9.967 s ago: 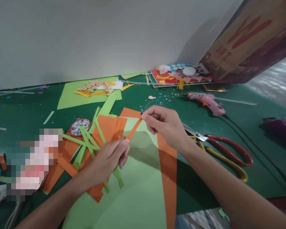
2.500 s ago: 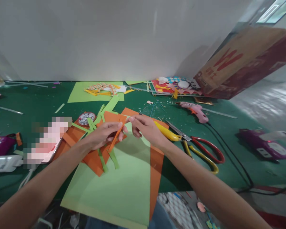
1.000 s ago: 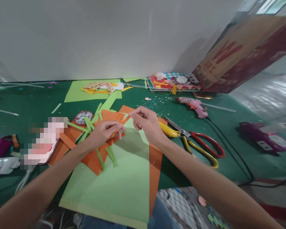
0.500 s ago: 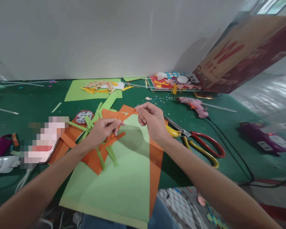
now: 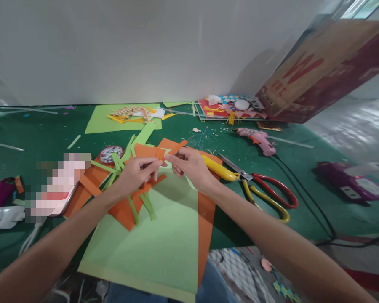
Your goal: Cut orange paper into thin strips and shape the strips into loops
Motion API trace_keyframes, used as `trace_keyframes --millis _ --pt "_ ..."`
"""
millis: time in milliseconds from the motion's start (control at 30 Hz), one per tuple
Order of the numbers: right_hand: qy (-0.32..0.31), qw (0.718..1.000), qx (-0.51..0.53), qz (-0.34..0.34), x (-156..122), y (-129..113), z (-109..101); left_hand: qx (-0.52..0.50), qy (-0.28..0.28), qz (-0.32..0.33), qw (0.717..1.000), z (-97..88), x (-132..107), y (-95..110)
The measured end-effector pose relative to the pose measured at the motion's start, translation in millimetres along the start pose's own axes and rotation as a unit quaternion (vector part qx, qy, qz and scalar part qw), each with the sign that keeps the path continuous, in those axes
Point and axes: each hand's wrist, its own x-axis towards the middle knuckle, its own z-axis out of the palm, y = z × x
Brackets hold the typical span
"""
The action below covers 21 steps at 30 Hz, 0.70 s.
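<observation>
A white plug (image 5: 6,219) lies at the near left of the green table (image 5: 47,130), and next along is a phone (image 5: 60,187), its screen blurred from view. To its right I see orange scraps (image 5: 91,185) with a round tin (image 5: 111,154) at their far side. Green strips (image 5: 142,136) cross over this heap, and beyond them, at the far side, a woven piece (image 5: 131,112) rests on light green paper. Over the right part of the heap is the person's left hand (image 5: 142,170), thumb and forefinger pinching an orange strip (image 5: 178,146). That strip spans the small gap between the hands, above the far end of a pale green sheet (image 5: 164,235); I can't make out its left end. The right hand (image 5: 189,165) pinches it too, thumb against bent fingers, and a free end pokes out past them, up and to the right. Just right of that wrist lies something yellow and ridged, touching or close beside open scissors (image 5: 273,189). Farther back is a pink glue gun (image 5: 257,140), then a tilted paper bag (image 5: 316,75) at the far right, with a purple block (image 5: 350,185) nearer
</observation>
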Motion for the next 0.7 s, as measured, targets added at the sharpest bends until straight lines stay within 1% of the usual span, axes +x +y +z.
trace_keyframes --millis 200,400,467,600,700 --pt "0.031 0.999 0.016 0.009 1.5 -6.4 -1.6 -0.081 -0.010 -0.042 0.996 1.2 1.7 -4.5" --pt "0.041 0.999 0.031 0.010 0.6 -11.7 -0.2 -0.043 0.013 -0.017 0.999 1.8 1.5 -3.9" --pt "0.027 0.999 0.024 0.013 0.6 -11.3 -1.0 -0.030 0.019 -0.007 0.999 1.7 0.8 -3.0" --pt "-0.042 0.998 -0.046 0.020 0.9 -7.9 -3.8 -0.010 0.022 0.005 1.000 1.7 -0.5 -0.5" --pt "-0.050 0.996 -0.076 0.015 0.9 -5.5 -4.6 -0.004 0.019 0.001 1.000 2.2 -1.3 1.5"
